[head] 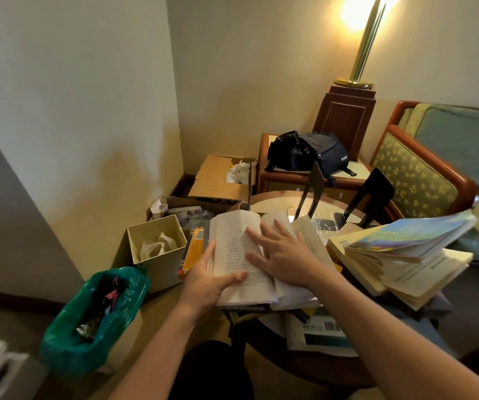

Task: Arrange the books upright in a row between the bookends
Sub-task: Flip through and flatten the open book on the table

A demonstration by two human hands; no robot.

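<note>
Open paperback with cream printed pages (pixel 234 255) lies on top of other books at the near-left of the round glass-topped wooden bench (pixel 278 197). Left hand (pixel 206 281) grips its left edge, thumb across the page; right hand (pixel 284 255) presses flat on it, fingers straight and spread. Two dark metal bookends (pixel 314 183) stand upright behind, apart.

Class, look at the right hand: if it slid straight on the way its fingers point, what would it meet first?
The right hand lies on the open book; it would cross its left page, then probably reach the cardboard box beyond.
</note>
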